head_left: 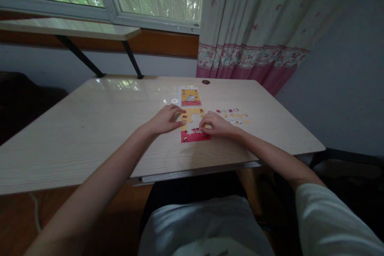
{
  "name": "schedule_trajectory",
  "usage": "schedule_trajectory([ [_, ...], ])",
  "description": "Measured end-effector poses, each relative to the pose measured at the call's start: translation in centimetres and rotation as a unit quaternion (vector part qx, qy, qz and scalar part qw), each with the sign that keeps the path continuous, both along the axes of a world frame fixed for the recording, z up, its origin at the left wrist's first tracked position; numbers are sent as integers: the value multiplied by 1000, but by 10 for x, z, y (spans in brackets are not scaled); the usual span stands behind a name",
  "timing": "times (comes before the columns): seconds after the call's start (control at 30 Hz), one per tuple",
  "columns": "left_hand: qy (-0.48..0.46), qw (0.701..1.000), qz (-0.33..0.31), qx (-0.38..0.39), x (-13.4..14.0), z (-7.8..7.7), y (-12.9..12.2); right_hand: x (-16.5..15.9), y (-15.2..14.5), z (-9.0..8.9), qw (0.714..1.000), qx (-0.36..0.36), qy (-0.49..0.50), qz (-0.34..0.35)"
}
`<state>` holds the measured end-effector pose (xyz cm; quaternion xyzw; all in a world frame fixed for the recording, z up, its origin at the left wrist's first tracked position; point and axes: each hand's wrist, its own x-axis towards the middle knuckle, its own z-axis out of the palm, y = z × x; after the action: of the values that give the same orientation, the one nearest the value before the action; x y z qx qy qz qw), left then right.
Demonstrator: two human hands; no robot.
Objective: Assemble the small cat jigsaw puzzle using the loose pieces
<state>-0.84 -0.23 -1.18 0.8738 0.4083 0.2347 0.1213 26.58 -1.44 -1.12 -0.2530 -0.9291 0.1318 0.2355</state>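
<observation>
Two hands at a half-filled jigsaw

A jigsaw puzzle with a yellow and red border lies flat near the desk's front edge, straight ahead of the person, its middle a ragged gap showing pale surface. The left hand has thumb and fingers spread well apart, tips at the puzzle's left border; it seems to grip nothing and probably steadies the sheet. The right hand reaches over the right border, fingers curled toward the thumb beside the gap (whether they pinch a piece, I cannot tell).

Just beyond the puzzle lies a picture card with a white cartoon animal, likely set there so that it can be compared at a glance. Loose puzzle pieces sit in rough rows to the right, spread apart, presumably to be easy to pick out and within short reach of the right hand.

The desk runs wide to the left, giving that arm plenty of room. On the right, its slanting edge lies beyond the pieces, leaving a narrower margin. A cable hole marks the far side, near the curtain; the raised shelf stands well apart from both hands.
</observation>
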Motion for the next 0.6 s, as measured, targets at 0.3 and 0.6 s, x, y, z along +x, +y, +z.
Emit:
schedule_trajectory([
  [0.3, 77, 997, 13, -16, -2, -8, 5, -2, -3, 4, 999, -30, -29, 0],
  [0.6, 94, 995, 22, -19, 0, -4, 3, 1, -2, 5, 1000, -5, -21, 14],
])
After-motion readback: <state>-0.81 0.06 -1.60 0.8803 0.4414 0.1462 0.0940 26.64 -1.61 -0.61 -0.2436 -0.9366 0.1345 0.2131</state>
